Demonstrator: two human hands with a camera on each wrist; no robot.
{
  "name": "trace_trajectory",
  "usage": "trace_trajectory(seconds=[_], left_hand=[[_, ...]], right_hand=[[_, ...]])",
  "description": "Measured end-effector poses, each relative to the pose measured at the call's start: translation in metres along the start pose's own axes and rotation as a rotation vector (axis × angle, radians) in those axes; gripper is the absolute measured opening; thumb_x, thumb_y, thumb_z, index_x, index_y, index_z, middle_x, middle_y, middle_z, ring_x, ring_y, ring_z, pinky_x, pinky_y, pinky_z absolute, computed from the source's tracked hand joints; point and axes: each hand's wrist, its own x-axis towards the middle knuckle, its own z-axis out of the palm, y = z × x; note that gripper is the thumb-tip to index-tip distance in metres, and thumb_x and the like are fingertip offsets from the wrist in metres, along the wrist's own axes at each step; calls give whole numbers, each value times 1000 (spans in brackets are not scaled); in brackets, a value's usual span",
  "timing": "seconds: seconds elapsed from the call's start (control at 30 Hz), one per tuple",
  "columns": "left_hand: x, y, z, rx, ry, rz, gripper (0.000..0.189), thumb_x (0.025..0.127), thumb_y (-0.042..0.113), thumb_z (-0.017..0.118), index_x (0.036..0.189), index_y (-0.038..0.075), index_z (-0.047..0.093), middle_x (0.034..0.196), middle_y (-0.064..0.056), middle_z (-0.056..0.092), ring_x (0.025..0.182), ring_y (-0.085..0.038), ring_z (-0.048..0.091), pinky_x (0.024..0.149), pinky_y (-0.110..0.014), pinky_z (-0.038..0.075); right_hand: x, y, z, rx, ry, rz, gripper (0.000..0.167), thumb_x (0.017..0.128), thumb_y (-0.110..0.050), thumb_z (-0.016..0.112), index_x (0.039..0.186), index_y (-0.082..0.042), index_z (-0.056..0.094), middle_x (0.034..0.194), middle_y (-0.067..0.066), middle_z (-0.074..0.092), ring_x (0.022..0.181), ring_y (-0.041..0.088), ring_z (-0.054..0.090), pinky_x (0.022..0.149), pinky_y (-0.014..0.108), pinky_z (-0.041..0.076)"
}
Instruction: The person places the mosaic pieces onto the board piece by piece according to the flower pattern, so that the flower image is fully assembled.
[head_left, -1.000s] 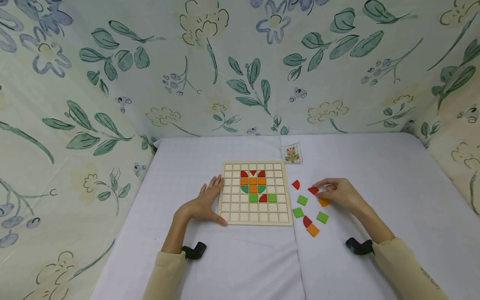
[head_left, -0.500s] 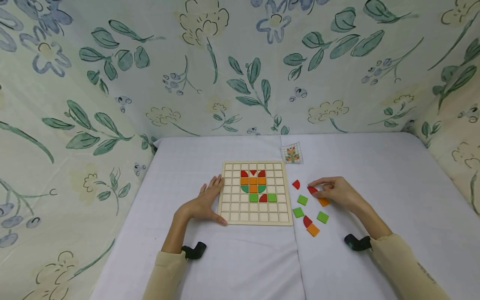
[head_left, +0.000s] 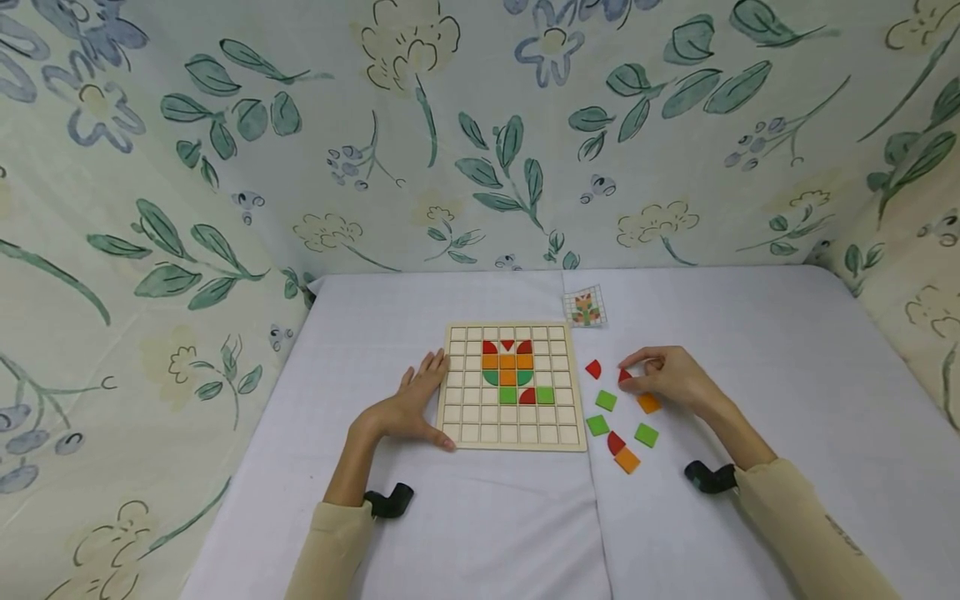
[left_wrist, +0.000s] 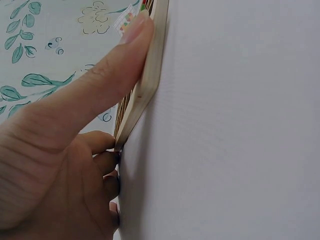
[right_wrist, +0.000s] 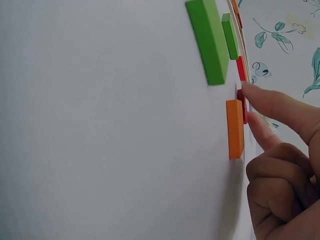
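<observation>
My left hand (head_left: 405, 408) steadies the square wooden grid board (head_left: 465, 415), its spread fingers along the left side and the thumb at the near-left corner. In the left wrist view the thumb lies against the board's rim (left_wrist: 145, 92). Between thumb and index finger, my right hand (head_left: 675, 379) pinches a red quarter-circle tile (head_left: 624, 375), partly covered by the fingertips. The other fingers of that hand are folded in. An orange square tile (right_wrist: 235, 130) lies just under the hand. On the board, red, orange, green and light green tiles form a flower-like figure (head_left: 507, 362).
Loose tiles lie right of the board: a red quarter circle (head_left: 593, 369), several light green squares (head_left: 646, 435), another red piece (head_left: 616, 442) and an orange square (head_left: 627, 461). A small pattern card (head_left: 585, 307) lies behind the board's far-right corner. Floral cloth (head_left: 420, 167) hangs behind the white-covered table.
My right hand has shifted slightly left and away from me, and the red quarter-circle tile has turned between its fingertips. The left hand and the board have stayed put.
</observation>
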Motion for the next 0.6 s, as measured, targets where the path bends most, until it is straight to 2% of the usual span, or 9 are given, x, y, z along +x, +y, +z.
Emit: trace_trajectory(seconds=[0.23,0.47,0.6], left_hand=[[0,0,0,-2,-3,-3,146,66,43,97,165,3,-3,174,-13,-10,162,-32,-15,132,-57,-8],[0,1,0,-1,2,3,146,67,44,97,165,2,-2,174,-14,-10,162,-33,-14,132,-58,-8],[0,1,-1,2,-1,1,146,67,44,97,165,3,-3,174,-13,-11,162,-32,-15,132,-57,-8]], right_hand=[[2,5,-9,2,-104,2,46,87,-24,82,129,-11,71,63,-2,36,63,16,39,61,30,32],[3,10,-13,-37,-52,9,51,83,-34,87,124,-9,71,63,-3,39,64,17,41,60,31,30],[1,13,-18,-17,-73,0,53,82,-33,87,126,-9,71,63,-4,35,62,15,37,61,32,28]])
